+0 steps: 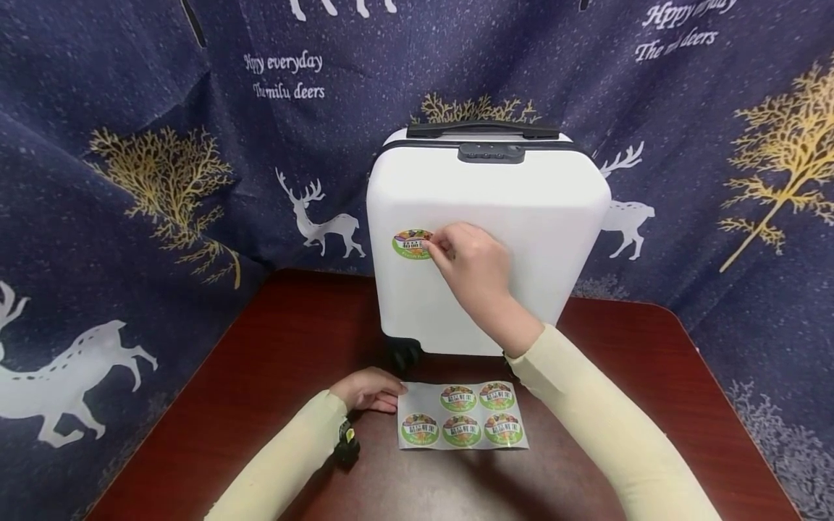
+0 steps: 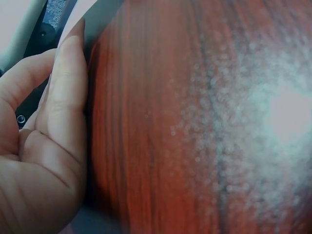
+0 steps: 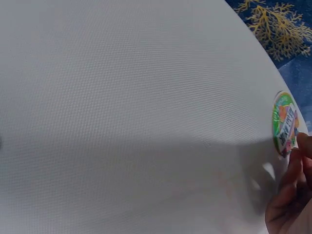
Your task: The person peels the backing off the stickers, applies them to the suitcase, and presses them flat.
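An oval fruit-label sticker (image 1: 410,244) in green and bright colours lies against the upper left of a white suitcase (image 1: 482,304). My right hand (image 1: 476,264) pinches its right edge between thumb and forefinger. The right wrist view shows the same sticker (image 3: 284,122) by the suitcase's edge, with the fingertips (image 3: 303,146) at its rim. Low on the table, my left hand (image 1: 371,389) holds the left edge of a sticker sheet (image 1: 417,398) between thumb and fingers. Several matching stickers are on the sheet, and its upper left spot is bare.
The suitcase stands upright on a dark red wooden table (image 1: 313,325), its black handle (image 1: 482,129) and combination lock (image 1: 491,153) at the top. A black wheel (image 1: 405,353) shows at its lower left. Behind hangs a navy cloth (image 1: 313,145) with deer and trees.
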Action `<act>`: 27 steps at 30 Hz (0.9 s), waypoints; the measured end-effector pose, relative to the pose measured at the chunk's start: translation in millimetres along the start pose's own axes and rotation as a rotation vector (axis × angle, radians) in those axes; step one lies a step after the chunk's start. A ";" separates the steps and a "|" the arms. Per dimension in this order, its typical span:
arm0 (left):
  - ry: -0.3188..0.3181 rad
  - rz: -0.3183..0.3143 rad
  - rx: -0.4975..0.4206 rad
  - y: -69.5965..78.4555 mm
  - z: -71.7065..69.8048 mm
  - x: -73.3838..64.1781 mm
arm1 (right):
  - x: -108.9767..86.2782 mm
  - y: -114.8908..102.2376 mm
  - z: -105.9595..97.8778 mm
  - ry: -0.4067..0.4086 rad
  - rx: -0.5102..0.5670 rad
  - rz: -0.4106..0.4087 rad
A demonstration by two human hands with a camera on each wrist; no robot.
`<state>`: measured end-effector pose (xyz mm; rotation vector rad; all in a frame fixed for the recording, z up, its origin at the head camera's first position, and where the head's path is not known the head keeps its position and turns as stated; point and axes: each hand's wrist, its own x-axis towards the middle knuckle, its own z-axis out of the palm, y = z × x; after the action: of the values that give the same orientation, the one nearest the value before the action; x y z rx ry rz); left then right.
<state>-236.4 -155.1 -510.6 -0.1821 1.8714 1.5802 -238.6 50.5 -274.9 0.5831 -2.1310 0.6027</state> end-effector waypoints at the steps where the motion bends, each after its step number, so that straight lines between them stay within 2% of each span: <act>1: -0.005 0.003 0.002 0.7 -0.3 -0.9 | -0.8 -0.3 -1.4 -0.008 0.012 0.001; 4: -0.015 -0.003 0.005 1.5 -0.8 -2.1 | -4.9 -1.0 -5.7 -0.037 0.043 0.002; 10: 0.019 -0.018 -0.002 1.0 1.0 0.2 | -18.5 2.1 -13.2 -0.078 0.101 -0.021; 16: 0.023 -0.018 -0.008 0.4 0.2 2.2 | -33.9 5.2 -18.6 -0.139 0.152 -0.021; 21: 0.029 -0.023 -0.007 -0.2 0.0 2.6 | -45.0 6.8 -21.6 -0.180 0.181 0.005; 27: 0.024 -0.033 -0.004 0.1 0.0 3.8 | -61.3 11.4 -24.4 -0.241 0.242 0.080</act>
<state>-239.4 -153.9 -512.7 -0.2332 1.8741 1.5664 -197.2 85.9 -313.8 0.7373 -2.3318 0.8814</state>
